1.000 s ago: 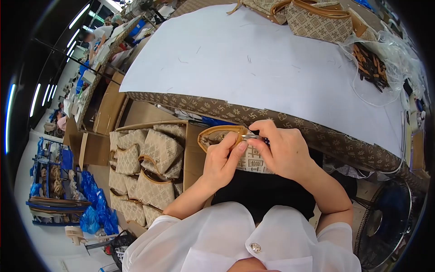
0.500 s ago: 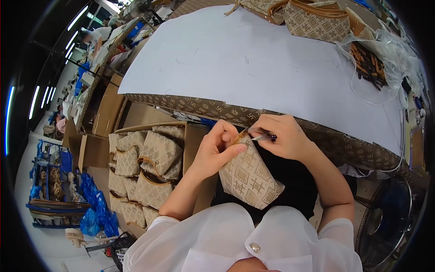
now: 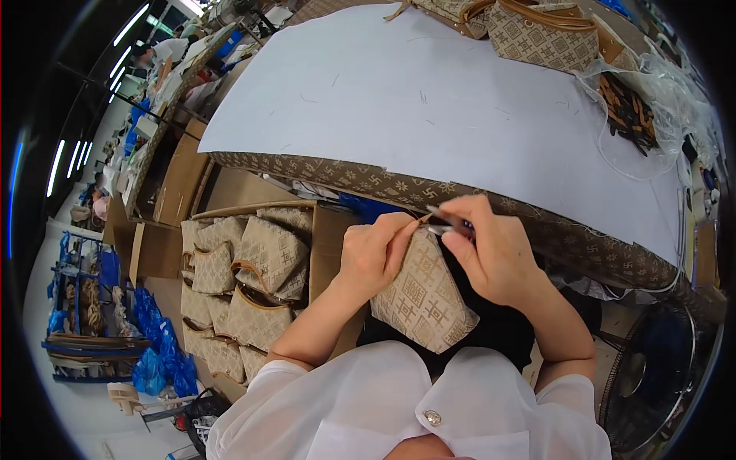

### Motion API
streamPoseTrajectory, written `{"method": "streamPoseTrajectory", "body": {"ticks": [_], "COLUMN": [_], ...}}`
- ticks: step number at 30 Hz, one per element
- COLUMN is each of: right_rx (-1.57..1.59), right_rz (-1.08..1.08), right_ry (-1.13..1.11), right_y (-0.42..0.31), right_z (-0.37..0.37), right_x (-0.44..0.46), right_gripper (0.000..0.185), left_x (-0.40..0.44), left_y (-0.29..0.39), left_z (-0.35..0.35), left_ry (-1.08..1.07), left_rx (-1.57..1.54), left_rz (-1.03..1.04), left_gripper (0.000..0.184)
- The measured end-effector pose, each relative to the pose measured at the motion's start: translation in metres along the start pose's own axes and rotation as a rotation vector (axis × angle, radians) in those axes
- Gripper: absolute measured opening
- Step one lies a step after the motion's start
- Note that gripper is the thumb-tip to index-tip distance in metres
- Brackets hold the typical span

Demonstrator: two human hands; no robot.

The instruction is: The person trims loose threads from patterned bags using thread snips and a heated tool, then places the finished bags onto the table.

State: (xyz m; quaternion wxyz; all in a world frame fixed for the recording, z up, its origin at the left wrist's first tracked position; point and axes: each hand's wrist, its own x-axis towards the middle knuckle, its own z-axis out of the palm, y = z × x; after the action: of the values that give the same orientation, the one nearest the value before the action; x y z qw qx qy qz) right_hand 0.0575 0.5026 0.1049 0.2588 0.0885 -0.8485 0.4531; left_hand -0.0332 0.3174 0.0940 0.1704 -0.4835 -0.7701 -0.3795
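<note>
A beige patterned pouch (image 3: 426,295) with a brown trimmed edge hangs over my lap, its top end pinched in my left hand (image 3: 373,251). The left fingers are closed on the brown edge. My right hand (image 3: 493,249) is closed around small thread snips (image 3: 445,229) with silvery blades and a dark handle, partly hidden by the fingers. The blades are close to the pouch's top corner; whether they touch it I cannot tell.
A cardboard box (image 3: 325,249) on my left holds several similar pouches (image 3: 261,318). Ahead stands a table with a white top (image 3: 322,115), bearing bags (image 3: 544,38), clear plastic and loose threads. A fan (image 3: 648,376) stands at right; another person (image 3: 167,52) is far left.
My left hand has turned, with its back now facing up and its fingers tighter at the pouch's edge. My right hand has shifted slightly right and rotated, the snips still in it.
</note>
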Motion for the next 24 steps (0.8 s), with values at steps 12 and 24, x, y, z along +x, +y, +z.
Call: {"method": "streamPoseTrajectory", "body": {"ticks": [12,24], "right_rx": [-0.228,0.21], "right_rz": [-0.036,0.182], "right_ry": [-0.14,-0.028], "right_y": [-0.011,0.001], "right_z": [0.007,-0.003], "right_x": [-0.007,-0.013], "right_gripper": [0.017,0.017], "left_x": [-0.01,0.004], "left_y": [-0.002,-0.014], "left_z": [0.004,-0.031], "left_ry": [0.093,-0.578], "left_rx": [-0.06,-0.615], "left_rz": [-0.008,-0.434], "left_gripper": [0.012,0.002]}}
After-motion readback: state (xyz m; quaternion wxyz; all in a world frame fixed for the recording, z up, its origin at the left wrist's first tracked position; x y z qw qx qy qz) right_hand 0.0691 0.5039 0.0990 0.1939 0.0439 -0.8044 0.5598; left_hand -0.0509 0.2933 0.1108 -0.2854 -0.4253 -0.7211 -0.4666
